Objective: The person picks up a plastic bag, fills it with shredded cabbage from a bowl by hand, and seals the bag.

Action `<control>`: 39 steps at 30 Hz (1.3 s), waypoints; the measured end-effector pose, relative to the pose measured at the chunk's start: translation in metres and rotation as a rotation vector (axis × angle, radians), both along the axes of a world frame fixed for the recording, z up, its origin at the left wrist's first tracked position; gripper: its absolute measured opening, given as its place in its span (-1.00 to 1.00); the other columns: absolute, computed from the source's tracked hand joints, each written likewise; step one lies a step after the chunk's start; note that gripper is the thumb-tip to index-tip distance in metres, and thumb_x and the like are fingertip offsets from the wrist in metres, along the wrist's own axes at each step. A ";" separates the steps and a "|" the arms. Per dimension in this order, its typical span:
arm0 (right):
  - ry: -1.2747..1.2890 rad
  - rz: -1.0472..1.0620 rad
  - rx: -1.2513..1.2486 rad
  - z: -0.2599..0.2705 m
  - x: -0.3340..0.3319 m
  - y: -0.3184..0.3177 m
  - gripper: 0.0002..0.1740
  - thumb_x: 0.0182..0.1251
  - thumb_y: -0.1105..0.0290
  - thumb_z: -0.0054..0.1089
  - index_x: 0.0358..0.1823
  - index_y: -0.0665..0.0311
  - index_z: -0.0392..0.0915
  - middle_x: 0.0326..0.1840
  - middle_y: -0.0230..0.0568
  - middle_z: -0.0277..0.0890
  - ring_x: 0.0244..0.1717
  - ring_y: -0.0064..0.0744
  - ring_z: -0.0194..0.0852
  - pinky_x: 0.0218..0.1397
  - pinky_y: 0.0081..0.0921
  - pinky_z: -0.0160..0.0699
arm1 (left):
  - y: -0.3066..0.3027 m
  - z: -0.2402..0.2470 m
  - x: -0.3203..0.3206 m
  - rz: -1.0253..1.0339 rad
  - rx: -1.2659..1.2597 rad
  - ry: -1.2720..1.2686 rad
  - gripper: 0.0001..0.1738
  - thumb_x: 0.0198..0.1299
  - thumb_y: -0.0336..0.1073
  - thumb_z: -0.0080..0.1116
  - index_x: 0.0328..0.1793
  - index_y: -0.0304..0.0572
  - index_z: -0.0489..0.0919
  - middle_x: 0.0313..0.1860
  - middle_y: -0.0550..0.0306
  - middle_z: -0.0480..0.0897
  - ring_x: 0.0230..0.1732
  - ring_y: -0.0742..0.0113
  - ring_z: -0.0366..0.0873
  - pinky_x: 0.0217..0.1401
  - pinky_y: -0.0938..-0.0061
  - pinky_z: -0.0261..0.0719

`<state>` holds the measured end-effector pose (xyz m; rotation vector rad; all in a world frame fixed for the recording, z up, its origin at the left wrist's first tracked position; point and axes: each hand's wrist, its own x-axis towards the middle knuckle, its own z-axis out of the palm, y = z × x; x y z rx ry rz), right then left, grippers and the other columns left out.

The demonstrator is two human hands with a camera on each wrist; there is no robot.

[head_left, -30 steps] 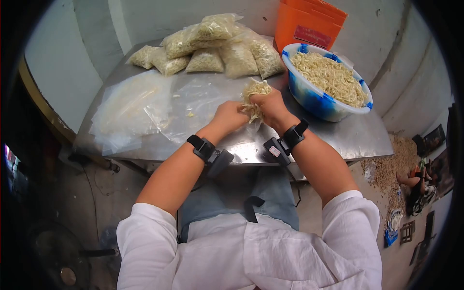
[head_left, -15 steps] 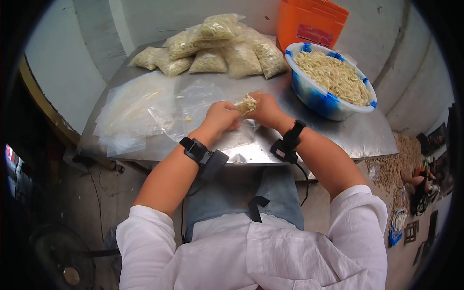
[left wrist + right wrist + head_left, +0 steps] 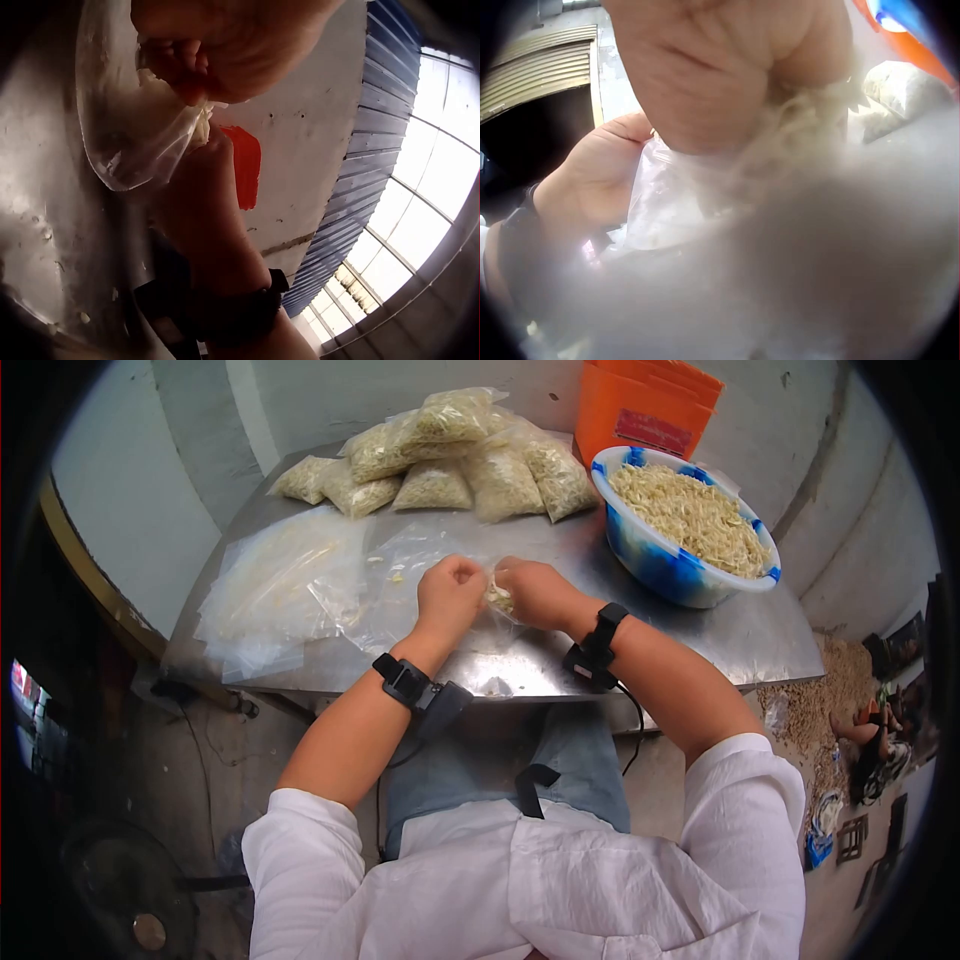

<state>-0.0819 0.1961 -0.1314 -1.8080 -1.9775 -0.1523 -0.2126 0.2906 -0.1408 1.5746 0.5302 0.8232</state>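
Metal table (image 3: 742, 645), from where I stand: near its front edge, the left hand (image 3: 447, 600) pinches a clear bag (image 3: 656, 196); the right hand (image 3: 545, 596) grips pale strands (image 3: 498, 597) at the bag's mouth. Holding that mouth wide should limit spills.

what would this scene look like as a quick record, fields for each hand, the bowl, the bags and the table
left hand: grips the edge of a clear bag
right hand: holds pale shreds at the clear bag
bowl: blue and white, heaped with the same kind of shreds, on the person's right
filled bags: piled toward the back of the table
flat bags: spread on the person's left
table: shiny metal
orange container: behind the bowl
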 end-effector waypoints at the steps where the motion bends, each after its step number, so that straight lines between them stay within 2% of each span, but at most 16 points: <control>1: 0.008 0.000 0.002 0.000 0.001 0.002 -0.87 0.01 0.36 0.15 -0.40 0.21 0.54 -0.32 -0.05 0.49 -0.23 -0.02 0.47 -0.16 -0.24 0.45 | -0.001 0.004 0.001 -0.006 0.062 0.013 -0.93 0.04 -0.47 0.11 -0.35 -0.34 0.52 -0.60 0.20 0.52 -0.64 0.53 0.41 -0.59 0.67 0.34; 4: -0.047 -0.071 -0.067 -0.001 -0.001 0.010 -0.89 -0.02 0.42 0.14 -0.43 0.24 0.56 -0.36 -0.05 0.51 -0.27 -0.02 0.49 -0.20 -0.24 0.46 | -0.009 0.018 -0.004 -0.039 0.153 0.025 -0.91 0.05 -0.45 0.13 -0.32 -0.34 0.52 -0.57 0.21 0.54 -0.61 0.54 0.44 -0.56 0.67 0.35; 6: -0.165 -0.181 -0.256 0.003 0.000 0.015 -0.92 -0.05 0.44 0.14 -0.49 0.26 0.57 -0.44 -0.03 0.54 -0.34 0.00 0.51 -0.27 -0.23 0.48 | -0.011 0.019 -0.004 -0.062 0.180 0.028 -0.90 0.06 -0.44 0.14 -0.31 -0.34 0.53 -0.56 0.21 0.54 -0.59 0.55 0.45 -0.55 0.67 0.36; 8: -0.158 -0.171 -0.220 0.001 0.003 0.018 -0.91 -0.07 0.43 0.15 -0.51 0.26 0.58 -0.46 -0.03 0.54 -0.36 0.00 0.52 -0.28 -0.23 0.48 | -0.008 0.017 0.001 -0.034 0.370 0.025 -0.82 -0.07 -0.35 0.16 -0.33 -0.28 0.59 -0.51 -0.02 0.63 -0.47 0.28 0.59 -0.35 0.46 0.53; 9: -0.157 -0.166 -0.184 0.000 0.003 0.019 -0.91 -0.09 0.41 0.16 -0.52 0.25 0.59 -0.48 -0.02 0.55 -0.38 0.00 0.53 -0.30 -0.24 0.48 | -0.007 0.018 0.000 -0.034 0.370 0.025 -0.82 -0.07 -0.35 0.16 -0.33 -0.28 0.59 -0.51 -0.02 0.63 -0.47 0.28 0.59 -0.35 0.46 0.53; 10: -0.157 -0.166 -0.183 -0.001 0.004 0.020 -0.91 -0.09 0.41 0.16 -0.52 0.25 0.59 -0.48 -0.02 0.55 -0.38 0.00 0.53 -0.30 -0.24 0.48 | -0.006 0.020 -0.001 -0.047 0.408 0.090 -0.84 -0.05 -0.40 0.17 -0.31 -0.30 0.57 -0.52 0.09 0.61 -0.51 0.41 0.54 -0.41 0.54 0.48; 11: -0.063 -0.246 -0.234 0.003 -0.001 0.020 -0.87 -0.10 0.38 0.17 -0.49 0.26 0.59 -0.47 -0.01 0.55 -0.37 -0.01 0.54 -0.30 -0.26 0.49 | -0.005 0.022 -0.003 -0.061 0.446 0.155 -0.85 -0.04 -0.44 0.18 -0.29 -0.32 0.55 -0.53 0.19 0.58 -0.55 0.53 0.49 -0.48 0.63 0.44; 12: 0.031 -0.324 -0.284 0.007 -0.003 0.020 -0.83 -0.11 0.35 0.19 -0.46 0.27 0.60 -0.45 -0.01 0.56 -0.36 -0.02 0.54 -0.29 -0.29 0.49 | -0.003 0.021 -0.004 -0.061 0.446 0.153 -0.85 -0.04 -0.44 0.18 -0.29 -0.32 0.55 -0.53 0.19 0.58 -0.55 0.53 0.49 -0.48 0.63 0.44; 18: 0.316 -0.207 -0.208 0.012 0.001 0.016 -0.77 -0.11 0.27 0.23 -0.39 0.18 0.62 -0.41 -0.04 0.58 -0.35 -0.05 0.55 -0.27 -0.37 0.49 | -0.002 0.021 -0.012 -0.110 0.560 0.375 -0.87 -0.21 -0.44 0.19 -0.45 -0.29 0.56 -0.58 0.14 0.59 -0.54 0.47 0.53 -0.45 0.57 0.49; 21: 0.096 -0.096 -0.209 0.016 0.002 0.022 -0.74 -0.12 0.24 0.25 -0.34 0.13 0.63 -0.32 -0.07 0.59 -0.33 -0.06 0.55 -0.24 -0.37 0.49 | -0.008 0.019 -0.015 -0.165 0.507 0.407 -0.91 -0.24 -0.43 0.19 -0.53 -0.27 0.54 -0.62 0.12 0.58 -0.55 0.44 0.54 -0.47 0.56 0.49; 25: 0.040 -0.044 -0.261 0.021 0.002 0.017 -0.72 -0.06 0.30 0.25 -0.24 0.15 0.61 -0.29 -0.10 0.59 -0.37 -0.18 0.57 -0.31 -0.37 0.49 | -0.016 0.019 -0.016 -0.236 0.423 0.409 -0.92 -0.23 -0.46 0.18 -0.54 -0.27 0.52 -0.63 0.13 0.57 -0.56 0.44 0.53 -0.48 0.56 0.49; 27: 0.867 -0.292 -0.331 0.017 0.002 0.021 -0.72 0.02 0.38 0.23 -0.21 0.33 0.58 -0.35 -0.13 0.57 -0.41 -0.29 0.54 -0.43 -0.35 0.46 | -0.017 0.016 -0.015 -0.265 0.380 0.391 -0.92 -0.22 -0.48 0.18 -0.53 -0.28 0.51 -0.62 0.13 0.57 -0.56 0.44 0.53 -0.48 0.57 0.49; 31: 1.110 -0.361 -0.285 0.009 0.007 0.029 -0.77 0.07 0.49 0.17 -0.26 0.52 0.55 -0.41 -0.11 0.52 -0.43 -0.32 0.48 -0.52 -0.33 0.40 | -0.026 0.009 -0.012 -0.380 0.006 0.251 -0.91 -0.11 -0.51 0.16 -0.46 -0.28 0.46 -0.52 0.10 0.56 -0.50 0.37 0.56 -0.48 0.58 0.50; 33: 1.310 -0.280 -0.256 0.004 0.010 0.036 -0.77 0.02 0.56 0.14 -0.29 0.58 0.53 -0.41 -0.06 0.50 -0.42 -0.25 0.49 -0.51 -0.31 0.40 | -0.030 0.010 -0.011 -0.411 -0.114 0.172 -0.90 -0.07 -0.52 0.15 -0.44 -0.27 0.45 -0.48 0.09 0.55 -0.47 0.35 0.58 -0.47 0.58 0.51; 37: 1.242 -0.260 -0.346 0.039 0.000 0.024 -0.72 -0.04 0.59 0.11 -0.23 0.54 0.53 -0.40 -0.03 0.50 -0.42 -0.26 0.49 -0.49 -0.31 0.41 | -0.031 0.008 -0.011 -0.377 -0.328 0.026 -0.88 -0.02 -0.54 0.15 -0.37 -0.27 0.44 -0.45 0.11 0.54 -0.44 0.32 0.59 -0.40 0.56 0.55; 39: 0.962 -0.285 -0.480 0.047 0.004 0.029 -0.69 -0.03 0.56 0.15 -0.18 0.49 0.49 -0.36 -0.18 0.51 -0.40 -0.34 0.53 -0.42 -0.43 0.48 | -0.031 0.009 -0.014 -0.365 -0.381 -0.011 -0.86 -0.01 -0.54 0.15 -0.33 -0.27 0.43 -0.45 0.12 0.54 -0.44 0.31 0.59 -0.38 0.56 0.55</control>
